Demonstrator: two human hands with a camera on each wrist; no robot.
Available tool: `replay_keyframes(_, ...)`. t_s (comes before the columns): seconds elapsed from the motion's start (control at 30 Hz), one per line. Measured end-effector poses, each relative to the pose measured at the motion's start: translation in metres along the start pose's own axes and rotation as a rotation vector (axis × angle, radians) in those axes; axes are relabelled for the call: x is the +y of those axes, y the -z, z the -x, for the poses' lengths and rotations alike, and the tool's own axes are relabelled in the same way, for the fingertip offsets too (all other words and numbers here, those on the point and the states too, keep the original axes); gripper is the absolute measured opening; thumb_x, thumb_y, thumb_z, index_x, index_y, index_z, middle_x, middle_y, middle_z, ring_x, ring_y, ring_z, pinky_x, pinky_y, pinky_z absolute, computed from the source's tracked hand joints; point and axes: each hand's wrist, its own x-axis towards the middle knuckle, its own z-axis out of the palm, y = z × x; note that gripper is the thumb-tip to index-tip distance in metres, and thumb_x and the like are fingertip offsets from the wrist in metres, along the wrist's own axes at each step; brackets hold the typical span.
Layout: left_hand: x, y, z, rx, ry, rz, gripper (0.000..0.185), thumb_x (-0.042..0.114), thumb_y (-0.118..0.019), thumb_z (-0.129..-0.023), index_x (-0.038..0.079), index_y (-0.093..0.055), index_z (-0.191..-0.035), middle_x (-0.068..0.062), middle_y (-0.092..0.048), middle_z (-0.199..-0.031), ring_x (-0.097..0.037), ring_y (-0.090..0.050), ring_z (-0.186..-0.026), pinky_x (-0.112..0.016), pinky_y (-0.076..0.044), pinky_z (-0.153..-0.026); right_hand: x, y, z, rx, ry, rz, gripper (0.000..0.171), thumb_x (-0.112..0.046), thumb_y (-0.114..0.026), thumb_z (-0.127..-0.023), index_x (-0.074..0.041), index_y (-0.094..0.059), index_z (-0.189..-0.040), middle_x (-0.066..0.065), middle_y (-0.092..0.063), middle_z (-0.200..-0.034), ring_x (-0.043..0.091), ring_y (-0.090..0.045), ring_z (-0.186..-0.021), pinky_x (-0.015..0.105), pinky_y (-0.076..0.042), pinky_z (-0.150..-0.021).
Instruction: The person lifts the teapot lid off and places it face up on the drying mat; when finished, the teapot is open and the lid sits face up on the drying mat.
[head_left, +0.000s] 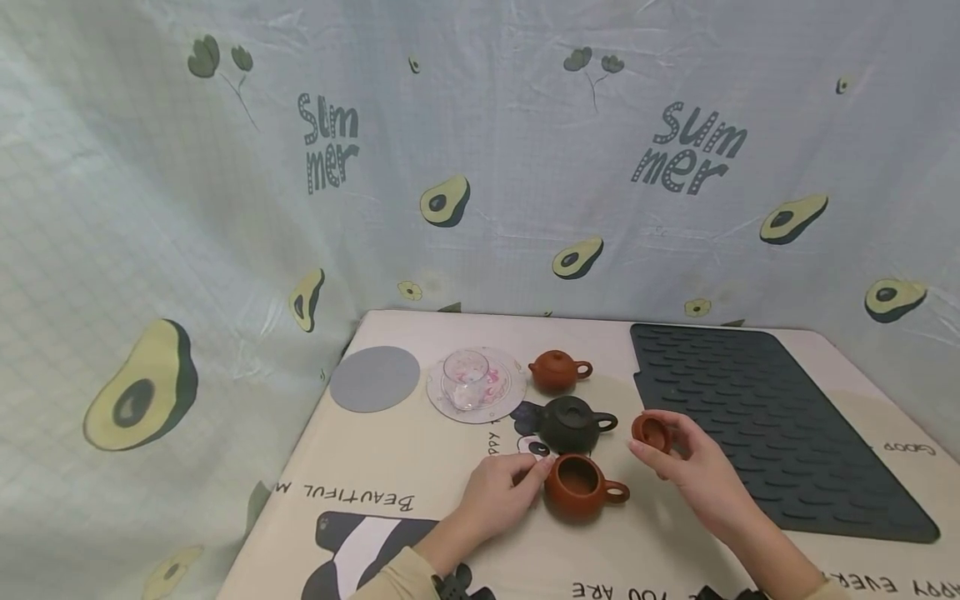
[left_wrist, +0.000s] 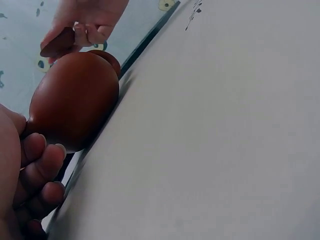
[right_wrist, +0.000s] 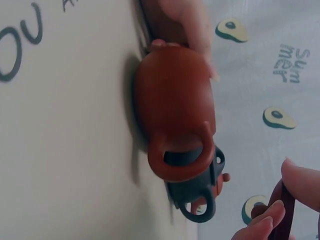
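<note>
An open reddish-brown clay teapot stands on the table with its handle to the right. My left hand pinches it at the spout side, thumb and forefinger together there; the spout itself is mostly hidden by the fingers. Raised to the right of the pot, my right hand holds the matching teapot lid between thumb and fingers, its hollow underside facing me. In the right wrist view the lid appears edge-on, and the teapot's loop handle points toward that camera.
Just behind the open pot is a dark lidded teapot, then a smaller reddish-brown lidded teapot. A clear glass cup stands on a patterned round mat. A grey disc lies far left, a dark ridged mat at right.
</note>
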Motion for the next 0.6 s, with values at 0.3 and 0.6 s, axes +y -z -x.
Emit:
replay_keyframes(0.3, 0.001, 0.0, 0.001, -0.013, 0.011, 0.008, 0.048, 0.046, -0.051, -0.106, 0.022, -0.061, -0.066, 0.017, -0.051, -0.057, -0.002, -0.051, -0.063, -0.023, -0.037, -0.06, 0.005, 0.007, -0.009, 0.022, 0.008, 0.097, 0.081, -0.045, -0.074, -0.094, -0.01, -0.035, -0.156, 0.017, -0.047, -0.145, 0.028, -0.051, -0.111, 0.035, -0.05, -0.075)
replay_keyframes(0.6, 0.001, 0.002, -0.001, -0.024, 0.02, 0.014, 0.05, 0.047, -0.049, -0.107, 0.022, -0.06, -0.066, 0.016, -0.051, -0.057, -0.002, -0.051, -0.062, -0.023, -0.036, -0.059, 0.005, 0.013, -0.016, 0.09, -0.063, 0.066, 0.09, -0.046, -0.073, -0.094, -0.005, -0.026, -0.158, 0.021, -0.045, -0.142, 0.022, -0.057, -0.099, 0.033, -0.051, -0.077)
